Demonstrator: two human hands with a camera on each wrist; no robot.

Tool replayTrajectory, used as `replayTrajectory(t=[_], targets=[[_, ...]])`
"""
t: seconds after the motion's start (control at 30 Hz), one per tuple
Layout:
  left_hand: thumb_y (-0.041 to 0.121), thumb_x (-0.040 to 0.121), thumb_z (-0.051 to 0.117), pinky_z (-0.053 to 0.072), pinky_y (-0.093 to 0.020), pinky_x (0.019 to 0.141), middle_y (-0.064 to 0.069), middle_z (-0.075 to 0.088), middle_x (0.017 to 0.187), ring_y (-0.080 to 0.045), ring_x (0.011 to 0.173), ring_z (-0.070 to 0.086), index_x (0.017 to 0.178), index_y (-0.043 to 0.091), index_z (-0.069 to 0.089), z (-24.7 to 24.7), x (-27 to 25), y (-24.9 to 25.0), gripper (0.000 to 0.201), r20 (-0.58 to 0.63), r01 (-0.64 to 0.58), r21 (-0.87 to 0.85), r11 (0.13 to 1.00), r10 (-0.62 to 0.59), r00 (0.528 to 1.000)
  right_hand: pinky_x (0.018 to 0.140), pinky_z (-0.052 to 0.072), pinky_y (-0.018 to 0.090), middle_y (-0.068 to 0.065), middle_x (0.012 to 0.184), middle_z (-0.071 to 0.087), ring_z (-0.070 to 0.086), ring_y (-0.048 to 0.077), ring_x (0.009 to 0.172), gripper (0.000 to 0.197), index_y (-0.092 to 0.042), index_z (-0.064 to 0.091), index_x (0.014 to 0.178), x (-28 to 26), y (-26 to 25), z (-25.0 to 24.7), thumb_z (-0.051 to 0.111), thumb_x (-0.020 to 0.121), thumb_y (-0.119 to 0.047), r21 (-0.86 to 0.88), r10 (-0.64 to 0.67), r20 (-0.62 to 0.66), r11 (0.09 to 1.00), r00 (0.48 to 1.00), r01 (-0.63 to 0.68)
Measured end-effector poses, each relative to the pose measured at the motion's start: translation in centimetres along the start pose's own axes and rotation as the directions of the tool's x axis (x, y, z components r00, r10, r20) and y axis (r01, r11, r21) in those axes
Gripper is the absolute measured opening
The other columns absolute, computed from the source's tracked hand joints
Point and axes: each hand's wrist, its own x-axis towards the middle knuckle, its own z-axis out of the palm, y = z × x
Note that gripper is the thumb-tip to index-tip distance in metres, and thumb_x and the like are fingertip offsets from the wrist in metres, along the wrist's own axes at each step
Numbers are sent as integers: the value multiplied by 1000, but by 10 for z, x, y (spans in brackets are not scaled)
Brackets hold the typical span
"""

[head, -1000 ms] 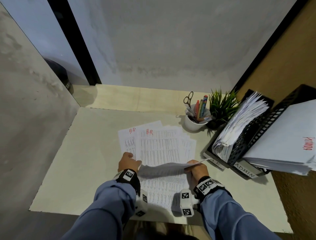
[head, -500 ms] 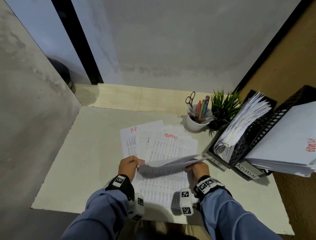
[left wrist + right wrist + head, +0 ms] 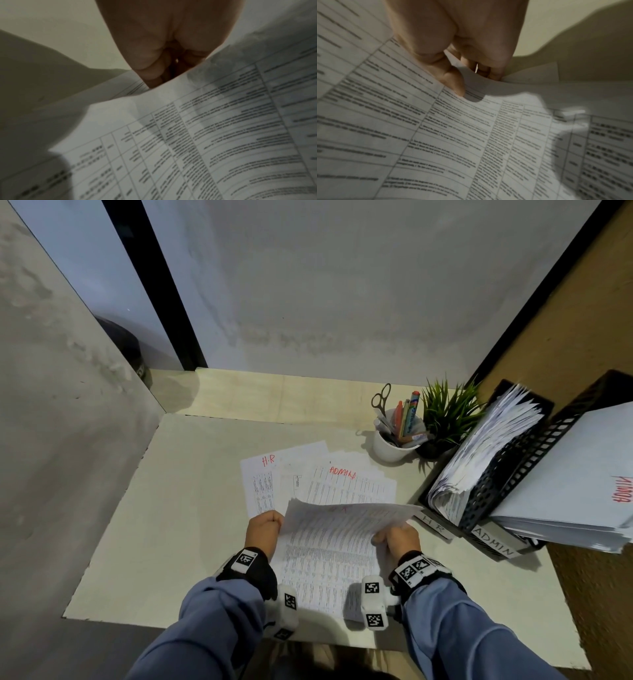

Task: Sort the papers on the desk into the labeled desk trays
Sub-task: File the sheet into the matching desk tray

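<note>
Both hands hold a printed sheet [image 3: 332, 542] lifted off the paper pile near the desk's front edge. My left hand [image 3: 263, 529] grips its left edge, fingers curled [image 3: 154, 65]. My right hand [image 3: 397, 537] pinches its right edge, thumb [image 3: 453, 82] on top. Beneath lie a sheet marked ADMIN [image 3: 346, 484] and, further left, one marked H.R [image 3: 263, 474]. At the right stand two black mesh trays: the one labeled H R [image 3: 493, 470] full of curled papers, the one labeled ADMIN [image 3: 548, 460] with a thick stack [image 3: 579, 494].
A white cup [image 3: 390, 446] with scissors and pens and a small green plant [image 3: 448, 412] stand behind the papers, beside the trays. Walls close in at left, back and right. The desk top [image 3: 178, 508] is bare to the left of the pile.
The top sheet has come up off the pile and tilted toward me, uncovering the ADMIN sheet where an H.R sheet showed before. Both hands rose slightly with it.
</note>
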Motion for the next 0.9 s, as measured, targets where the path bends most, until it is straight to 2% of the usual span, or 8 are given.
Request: replayTrajectory(t=[0.1, 0.23, 0.37, 0.53, 0.63, 0.7, 0.8, 0.9], targets=[[-9, 74, 39, 43, -36, 68, -7, 60, 76, -27, 73, 53, 56, 22, 61, 4, -3, 6, 42, -107, -23, 21, 1000, 25, 994, 64, 42, 34, 9, 65, 53, 51, 27, 79, 23, -1, 54, 55, 4, 3, 2, 51, 58, 22, 82, 27, 8, 996, 1000, -27], [5, 86, 53, 46, -40, 87, -13, 54, 118, -34, 102, 56, 115, 5, 51, -3, -1, 14, 30, -503, 41, 69, 997, -1, 864, 54, 41, 29, 8, 63, 52, 48, 23, 67, 28, 3, 51, 56, -3, 0, 3, 43, 65, 28, 151, 20, 10, 988, 1000, -22], [21, 87, 61, 41, -43, 100, -22, 46, 135, -39, 119, 50, 133, 1, 37, -12, 9, 16, 56, -427, 245, -56, 968, -246, 870, 44, 43, 21, 7, 59, 50, 45, 22, 60, 29, 2, 52, 58, -7, -2, 3, 43, 67, 28, 150, 9, -10, 989, 1000, -7], [30, 81, 67, 43, -34, 93, -16, 59, 125, -35, 113, 56, 124, -1, 53, -11, 17, 7, 55, -275, 209, 78, 975, -181, 944, 48, 41, 24, 6, 60, 50, 47, 23, 66, 29, 1, 51, 55, -5, 1, 4, 43, 65, 27, 169, 13, -1, 985, 1000, -13], [26, 75, 69, 40, -30, 72, -5, 55, 81, -26, 75, 54, 79, 9, 57, -10, 18, 5, 20, -213, 170, 126, 977, -141, 967, 43, 42, 18, 6, 61, 51, 47, 23, 66, 28, 2, 54, 59, -11, -4, 1, 45, 67, 27, 117, -6, 8, 993, 1000, 5], [20, 74, 68, 28, -29, 63, -3, 34, 63, -20, 59, 32, 59, 16, 35, -8, 19, 4, 37, -219, 129, 118, 985, -101, 971, 37, 39, 13, 6, 62, 49, 45, 22, 61, 28, 3, 55, 68, -14, -7, 0, 43, 69, 28, 122, -23, 9, 992, 1000, 22], [16, 86, 63, 36, -28, 65, -8, 50, 73, -25, 71, 48, 74, 5, 51, -11, 13, 14, 20, -319, 53, 178, 983, 7, 948, 34, 37, 11, 7, 65, 49, 44, 21, 59, 26, 5, 56, 75, -9, -3, 0, 43, 71, 28, 135, -19, 10, 991, 1000, 18], [15, 92, 55, 39, -29, 71, -9, 55, 95, -25, 82, 53, 104, 4, 53, -23, -1, 37, 17, -445, -88, 172, 981, 158, 881, 54, 43, 25, 8, 65, 56, 52, 25, 72, 22, 3, 56, 60, 3, 2, 0, 51, 68, 23, 82, 10, 19, 997, 1000, -12]])
